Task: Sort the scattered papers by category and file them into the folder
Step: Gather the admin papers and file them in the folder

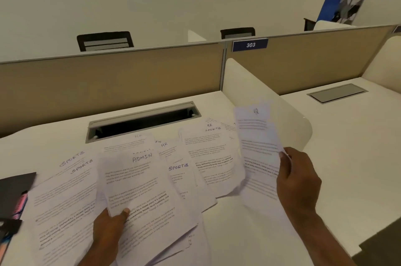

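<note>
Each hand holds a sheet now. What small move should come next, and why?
Probably lay the HR sheet, pinched by the right hand, onto a bare part of the desk to start an HR pile. The left hand grips an ADMIN sheet, a different category, and the papers beneath are still mixed: SPORTS, HR, ADMIN.

White papers (138,189) with grey and black print, headings handwritten in blue and black ink. Bench (325,157) off-white. Tan partition (108,74) at 12 o'clock; navy sign (250,45), white numerals "303". Black folder (15,192) at 9 o'clock, pink and blue tabs. Black chairs (105,41).
</note>
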{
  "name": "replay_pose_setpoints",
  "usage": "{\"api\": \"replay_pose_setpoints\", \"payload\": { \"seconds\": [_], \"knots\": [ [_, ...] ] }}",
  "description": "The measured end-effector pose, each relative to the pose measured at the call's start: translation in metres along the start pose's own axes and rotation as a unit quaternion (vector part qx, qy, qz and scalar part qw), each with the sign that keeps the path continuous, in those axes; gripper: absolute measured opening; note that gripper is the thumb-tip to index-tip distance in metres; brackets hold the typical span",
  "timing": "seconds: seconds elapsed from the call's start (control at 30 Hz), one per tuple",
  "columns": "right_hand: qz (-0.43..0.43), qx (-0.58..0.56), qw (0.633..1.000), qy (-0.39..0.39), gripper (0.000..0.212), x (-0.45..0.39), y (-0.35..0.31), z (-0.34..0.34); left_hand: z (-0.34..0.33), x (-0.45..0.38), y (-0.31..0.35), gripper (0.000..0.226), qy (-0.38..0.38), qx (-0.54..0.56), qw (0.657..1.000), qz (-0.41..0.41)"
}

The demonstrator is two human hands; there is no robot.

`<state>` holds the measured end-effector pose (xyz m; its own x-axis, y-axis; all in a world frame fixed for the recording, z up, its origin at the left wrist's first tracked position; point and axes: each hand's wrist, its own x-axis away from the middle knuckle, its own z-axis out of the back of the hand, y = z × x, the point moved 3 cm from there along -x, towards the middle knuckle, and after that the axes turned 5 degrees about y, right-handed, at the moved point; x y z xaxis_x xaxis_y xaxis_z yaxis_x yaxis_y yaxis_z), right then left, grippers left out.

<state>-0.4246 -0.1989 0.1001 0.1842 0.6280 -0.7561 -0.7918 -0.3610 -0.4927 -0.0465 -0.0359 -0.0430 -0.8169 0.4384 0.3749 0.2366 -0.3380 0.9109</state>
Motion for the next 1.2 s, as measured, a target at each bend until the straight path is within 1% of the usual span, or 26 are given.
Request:
{"api": "replay_pose_setpoints", "payload": {
  "seconds": [0.1,0.17,0.23,0.33,0.47,0.57,0.67,0.77,0.87,0.9,0.93,1.0,1.03,1.07,1.1,1.13,1.17,1.2],
  "knots": [
    [0.052,-0.023,0.997,0.042,0.014,-0.027,-0.034,0.005,0.0,0.001,0.003,0.049,0.002,0.0,1.0,0.006],
    [0.048,-0.061,0.996,0.043,0.015,-0.044,-0.052,0.004,0.003,0.002,0.004,0.05,0.0,0.008,1.0,0.012],
    [0.023,-0.1,0.994,0.024,0.015,-0.054,-0.063,-0.003,0.007,0.001,0.005,0.053,-0.007,0.024,1.0,0.019],
    [-0.039,-0.138,0.988,-0.054,0.012,-0.055,-0.066,-0.028,0.016,0.0,0.007,0.053,-0.015,0.042,0.999,0.022],
    [-0.133,-0.165,0.96,-0.18,0.013,-0.029,-0.051,-0.078,0.036,-0.003,0.013,0.053,0.001,0.067,0.998,0.015],
    [-0.16,-0.156,0.937,-0.269,0.011,0.005,-0.044,-0.113,0.058,-0.012,0.021,0.054,0.022,0.091,0.995,0.019],
    [-0.187,-0.166,0.908,-0.336,0.013,0.038,-0.046,-0.136,0.086,-0.027,0.029,0.054,0.042,0.113,0.992,0.026],
    [-0.202,-0.184,0.884,-0.38,0.013,0.065,-0.056,-0.151,0.106,-0.036,0.033,0.053,0.053,0.106,0.993,0.029],
    [-0.203,-0.167,0.869,-0.419,0.009,0.085,-0.064,-0.165,0.11,-0.037,0.036,0.053,0.04,0.087,0.995,0.025],
    [-0.205,-0.155,0.863,-0.435,0.011,0.089,-0.067,-0.169,0.108,-0.036,0.036,0.052,0.032,0.081,0.996,0.023],
    [-0.206,-0.139,0.862,-0.443,0.021,0.093,-0.068,-0.172,0.104,-0.034,0.037,0.051,0.026,0.078,0.996,0.022],
    [-0.196,-0.113,0.877,-0.424,0.042,0.092,-0.072,-0.171,0.094,-0.028,0.039,0.048,0.012,0.082,0.996,0.019],
    [-0.183,-0.119,0.886,-0.409,0.047,0.089,-0.078,-0.168,0.087,-0.024,0.039,0.046,0.006,0.084,0.996,0.018],
    [-0.182,-0.139,0.882,-0.411,0.05,0.086,-0.086,-0.164,0.079,-0.02,0.04,0.046,-0.001,0.085,0.996,0.016],
    [-0.203,-0.172,0.86,-0.436,0.052,0.085,-0.094,-0.163,0.07,-0.016,0.041,0.047,-0.012,0.085,0.996,0.013],
    [-0.247,-0.209,0.819,-0.474,0.054,0.085,-0.102,-0.163,0.06,-0.012,0.041,0.047,-0.028,0.081,0.996,0.011],
    [-0.313,-0.247,0.755,-0.52,0.055,0.088,-0.109,-0.164,0.049,-0.009,0.041,0.046,-0.045,0.076,0.996,0.011],
    [-0.377,-0.288,0.677,-0.562,0.056,0.091,-0.117,-0.163,0.039,-0.005,0.043,0.044,-0.061,0.069,0.996,0.01]
  ]
}}
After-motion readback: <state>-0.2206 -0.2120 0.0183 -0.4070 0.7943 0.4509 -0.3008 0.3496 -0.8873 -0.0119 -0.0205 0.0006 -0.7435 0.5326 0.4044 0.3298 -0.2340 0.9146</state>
